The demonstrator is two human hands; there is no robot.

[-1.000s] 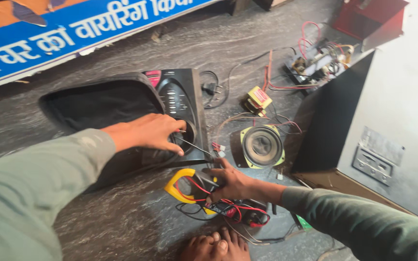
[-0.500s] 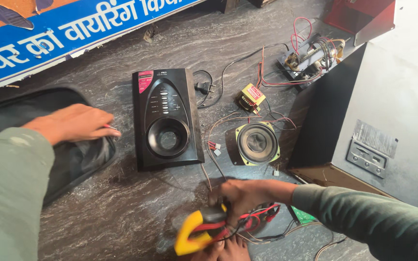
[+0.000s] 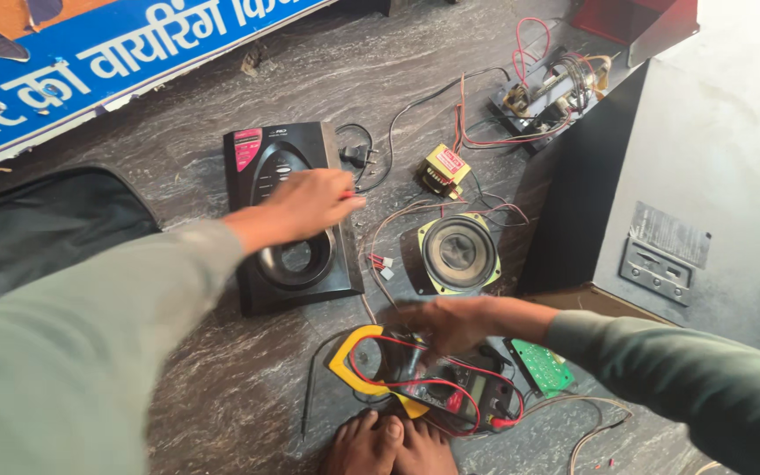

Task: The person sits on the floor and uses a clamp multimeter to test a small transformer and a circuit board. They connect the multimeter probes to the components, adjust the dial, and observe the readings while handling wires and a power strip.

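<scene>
The clamp meter (image 3: pixel 415 378), yellow-jawed and wound in red and black leads, lies on the dark stone floor (image 3: pixel 222 387) just beyond the person's bare toes (image 3: pixel 389 444). It serves as the landmark here. The right hand (image 3: pixel 455 321) rests on the meter's far edge, among the leads. Its fingers are blurred, so I cannot tell whether the grip is closed on a lead or only lying on the tangle. To do this well, I judge that the hand should free one lead at a time and pull gently, so the loops do not drag the meter or the green circuit board (image 3: pixel 543 365) just right of it.

Beyond the meter and to its left stands the black speaker front panel (image 3: pixel 288 220), lying face up. The left hand (image 3: pixel 305 204) reaches over its middle, fingers loosely curled and nearly closed. A small red tip shows at the fingertips, possibly a probe, though I cannot be sure. Kept steady, that tip should touch only its one point.

The loose speaker cone (image 3: pixel 459 253) sits straight beyond the meter. Farther still lie the yellow transformer (image 3: pixel 444 170) and the wired chassis (image 3: pixel 547 92). The grey cabinet (image 3: pixel 688 193) stands to the far right.
</scene>
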